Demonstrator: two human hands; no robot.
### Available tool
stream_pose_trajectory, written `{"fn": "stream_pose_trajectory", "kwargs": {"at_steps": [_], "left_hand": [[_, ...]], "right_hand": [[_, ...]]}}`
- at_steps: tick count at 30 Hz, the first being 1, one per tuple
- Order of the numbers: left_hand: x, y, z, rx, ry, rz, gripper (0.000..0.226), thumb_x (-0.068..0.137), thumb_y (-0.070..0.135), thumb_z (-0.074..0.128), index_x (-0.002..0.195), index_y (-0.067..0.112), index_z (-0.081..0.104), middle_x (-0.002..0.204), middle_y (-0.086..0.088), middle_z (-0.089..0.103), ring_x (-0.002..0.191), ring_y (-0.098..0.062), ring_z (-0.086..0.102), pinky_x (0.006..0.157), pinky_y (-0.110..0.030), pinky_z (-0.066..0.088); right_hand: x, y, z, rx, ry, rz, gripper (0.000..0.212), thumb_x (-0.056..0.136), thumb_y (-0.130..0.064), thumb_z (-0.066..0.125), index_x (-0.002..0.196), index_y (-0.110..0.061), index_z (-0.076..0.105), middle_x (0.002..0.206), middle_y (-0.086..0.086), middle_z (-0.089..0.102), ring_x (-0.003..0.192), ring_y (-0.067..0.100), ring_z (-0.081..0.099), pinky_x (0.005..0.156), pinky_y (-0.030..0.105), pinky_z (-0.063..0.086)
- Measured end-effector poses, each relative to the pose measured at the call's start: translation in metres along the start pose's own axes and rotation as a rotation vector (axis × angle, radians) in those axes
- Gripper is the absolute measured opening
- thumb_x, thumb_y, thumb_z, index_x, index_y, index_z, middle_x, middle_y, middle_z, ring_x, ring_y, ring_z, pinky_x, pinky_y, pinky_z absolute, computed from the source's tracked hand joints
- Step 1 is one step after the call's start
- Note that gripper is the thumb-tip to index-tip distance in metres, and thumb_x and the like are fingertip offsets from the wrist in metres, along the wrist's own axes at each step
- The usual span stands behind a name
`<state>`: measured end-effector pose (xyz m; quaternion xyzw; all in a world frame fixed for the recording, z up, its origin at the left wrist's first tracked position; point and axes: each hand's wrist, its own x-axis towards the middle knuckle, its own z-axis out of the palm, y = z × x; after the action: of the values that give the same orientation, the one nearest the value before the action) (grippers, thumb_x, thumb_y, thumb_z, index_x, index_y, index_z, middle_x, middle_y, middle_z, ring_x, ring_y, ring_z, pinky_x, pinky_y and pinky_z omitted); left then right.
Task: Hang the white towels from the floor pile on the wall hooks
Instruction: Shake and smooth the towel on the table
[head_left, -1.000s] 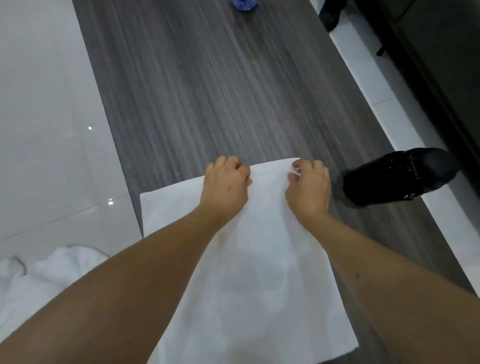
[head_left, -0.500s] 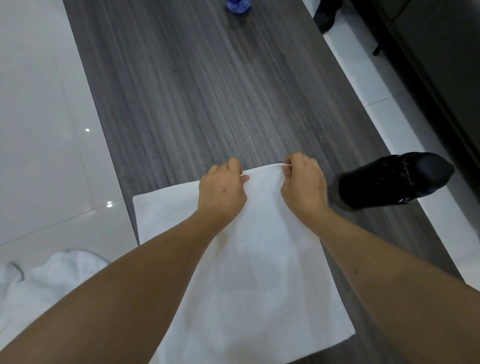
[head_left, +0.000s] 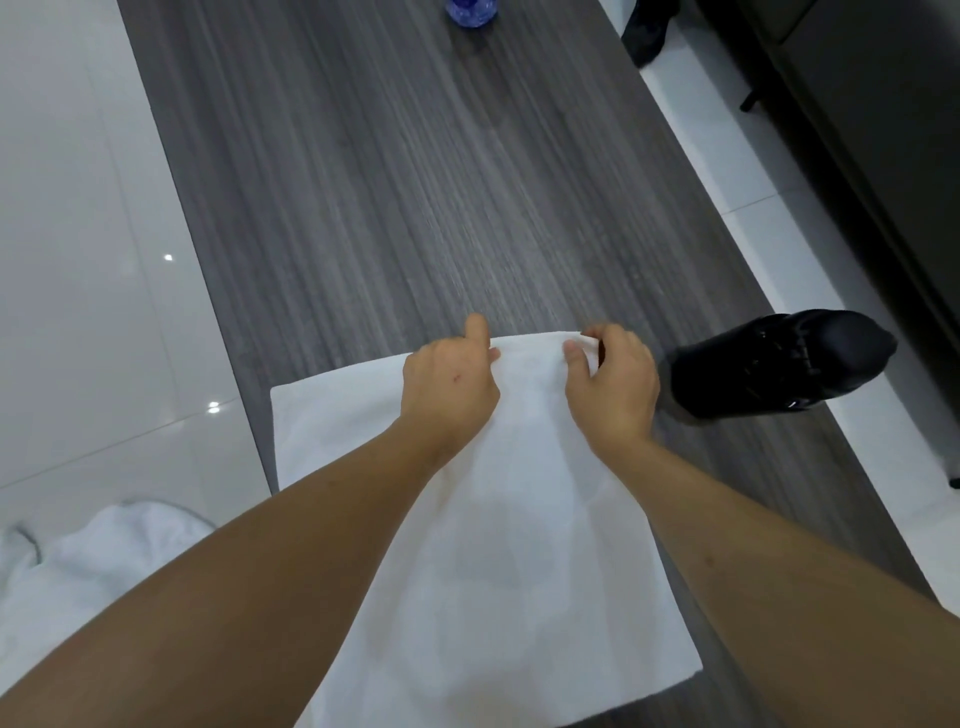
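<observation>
A white towel (head_left: 498, 545) lies spread flat on the dark wood-grain strip of floor (head_left: 415, 182). Both my hands sit on its far edge. My left hand (head_left: 449, 387) grips that edge with curled fingers, the index finger sticking forward over the floor. My right hand (head_left: 613, 384) pinches the far right corner between thumb and fingers, lifting it slightly. A crumpled pile of white towels (head_left: 93, 561) lies at the lower left on the glossy tiles. No wall hooks are in view.
A black shoe (head_left: 779, 364) stands just right of my right hand. A blue object (head_left: 470, 8) sits at the top edge. Dark furniture (head_left: 857, 130) runs along the right. Glossy white tiles (head_left: 78, 260) cover the left.
My hands have stayed on the towel's far edge. The right hand has lifted the corner a little and the left index finger now points forward.
</observation>
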<state>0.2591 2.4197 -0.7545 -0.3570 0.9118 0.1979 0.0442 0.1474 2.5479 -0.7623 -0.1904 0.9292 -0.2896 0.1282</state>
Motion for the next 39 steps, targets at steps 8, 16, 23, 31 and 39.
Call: {"fn": "stream_pose_trajectory", "kwargs": {"at_steps": [8,16,23,31,39], "left_hand": [[0.010,0.002,0.009,0.002,0.072,0.030,0.022,0.099,0.024,0.048,0.109,0.012,0.064,0.116,-0.002,0.059,0.107,-0.023,0.049,0.089,-0.035,0.042],[0.050,0.022,0.005,-0.106,-0.034,0.057,0.023,0.100,0.034,0.049,0.118,0.025,0.060,0.112,0.003,0.064,0.107,-0.024,0.053,0.090,-0.038,0.036],[0.063,0.033,0.000,-0.334,-0.184,-0.036,0.010,0.093,0.030,0.060,0.096,0.028,0.069,0.097,0.007,0.062,0.095,-0.017,0.058,0.075,-0.030,0.041],[0.062,0.036,-0.014,-0.675,-0.253,-0.232,0.021,0.088,0.022,0.054,0.083,0.029,0.073,0.090,0.005,0.071,0.089,-0.017,0.067,0.082,-0.038,0.059],[0.047,0.028,-0.011,-0.778,-0.224,-0.101,0.016,0.085,0.027,0.070,0.098,0.035,0.070,0.091,0.008,0.073,0.088,-0.012,0.069,0.082,-0.037,0.059]], "right_hand": [[0.006,-0.012,0.005,0.060,0.030,0.216,0.018,0.094,-0.036,0.063,0.101,-0.019,0.065,0.108,-0.003,0.056,0.093,0.016,0.054,0.076,0.027,0.036],[0.026,-0.013,0.007,0.150,-0.038,0.160,0.002,0.092,-0.017,0.066,0.091,-0.018,0.066,0.105,-0.007,0.054,0.097,0.015,0.056,0.082,0.023,0.037],[0.025,-0.007,0.003,0.237,-0.037,0.120,0.005,0.089,-0.022,0.069,0.087,-0.018,0.066,0.106,-0.004,0.059,0.096,0.016,0.058,0.085,0.029,0.046],[0.028,-0.023,-0.003,0.499,-0.093,0.178,0.005,0.086,-0.020,0.071,0.083,-0.017,0.070,0.087,-0.001,0.071,0.083,0.012,0.067,0.074,0.025,0.053],[0.029,-0.025,-0.004,0.631,-0.062,0.290,0.006,0.085,-0.021,0.076,0.085,-0.017,0.072,0.081,0.000,0.074,0.079,0.016,0.071,0.075,0.034,0.060]]}}
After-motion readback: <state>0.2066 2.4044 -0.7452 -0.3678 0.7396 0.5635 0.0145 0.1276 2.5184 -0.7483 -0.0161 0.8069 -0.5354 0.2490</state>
